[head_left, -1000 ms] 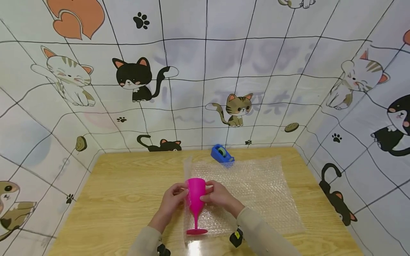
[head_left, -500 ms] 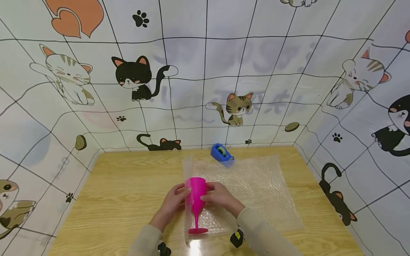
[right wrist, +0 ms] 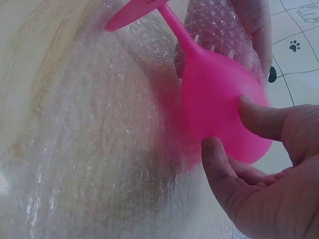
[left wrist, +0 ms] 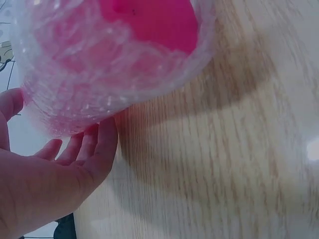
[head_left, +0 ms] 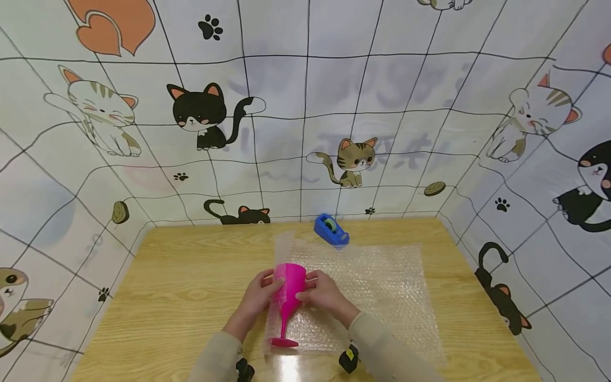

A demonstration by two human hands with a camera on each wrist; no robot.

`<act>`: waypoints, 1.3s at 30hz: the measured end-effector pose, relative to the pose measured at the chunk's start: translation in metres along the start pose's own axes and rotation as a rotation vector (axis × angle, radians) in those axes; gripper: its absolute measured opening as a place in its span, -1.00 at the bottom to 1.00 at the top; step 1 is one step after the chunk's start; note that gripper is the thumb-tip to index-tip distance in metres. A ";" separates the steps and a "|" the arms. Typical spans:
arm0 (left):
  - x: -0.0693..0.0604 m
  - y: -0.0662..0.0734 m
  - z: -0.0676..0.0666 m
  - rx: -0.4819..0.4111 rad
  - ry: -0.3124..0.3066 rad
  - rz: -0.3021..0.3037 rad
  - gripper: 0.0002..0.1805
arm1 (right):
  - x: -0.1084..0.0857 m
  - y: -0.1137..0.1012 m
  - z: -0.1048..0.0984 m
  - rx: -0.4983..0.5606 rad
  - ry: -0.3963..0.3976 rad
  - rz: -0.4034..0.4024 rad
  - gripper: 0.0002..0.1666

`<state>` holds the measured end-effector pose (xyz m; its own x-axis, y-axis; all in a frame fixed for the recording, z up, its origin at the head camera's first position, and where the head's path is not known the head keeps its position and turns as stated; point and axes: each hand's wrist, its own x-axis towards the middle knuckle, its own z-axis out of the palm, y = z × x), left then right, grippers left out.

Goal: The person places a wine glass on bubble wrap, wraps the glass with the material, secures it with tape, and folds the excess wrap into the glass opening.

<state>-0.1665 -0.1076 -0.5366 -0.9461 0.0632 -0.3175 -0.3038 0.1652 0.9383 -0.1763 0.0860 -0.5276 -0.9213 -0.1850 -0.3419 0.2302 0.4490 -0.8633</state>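
Note:
A bright pink plastic goblet leans at the middle of the table, its foot toward the person and a little to the left. Bubble wrap lies beneath it and curls up over the left side of its bowl. Through that fold of wrap, my left hand grips the bowl; the left wrist view shows its fingers bent against the wrapped side. From the right, my right hand holds the bare side of the bowl, thumb on top. Stem and foot are uncovered in the right wrist view.
Behind the wrap, near the table's back edge, stands a blue tape dispenser with a roll in it. The wooden table meets cat-patterned sheeting at the back and sides.
The goblet has tilted, its foot swinging left. The bubble wrap has shifted with it, and its far edge has drawn back from over the tape dispenser. Both hands keep their hold.

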 end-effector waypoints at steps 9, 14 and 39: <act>-0.002 0.005 0.004 0.043 0.021 0.000 -0.24 | -0.001 -0.002 -0.002 -0.048 0.004 -0.013 -0.29; -0.001 0.004 0.005 0.053 0.032 0.000 -0.25 | -0.004 -0.007 0.000 -0.040 -0.013 -0.029 -0.27; 0.000 0.005 0.010 0.034 0.020 0.006 -0.21 | -0.007 -0.008 0.009 -0.143 0.030 -0.080 -0.20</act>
<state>-0.1670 -0.0968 -0.5338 -0.9500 0.0445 -0.3089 -0.2947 0.1983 0.9348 -0.1692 0.0754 -0.5220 -0.9444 -0.2001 -0.2609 0.1106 0.5540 -0.8251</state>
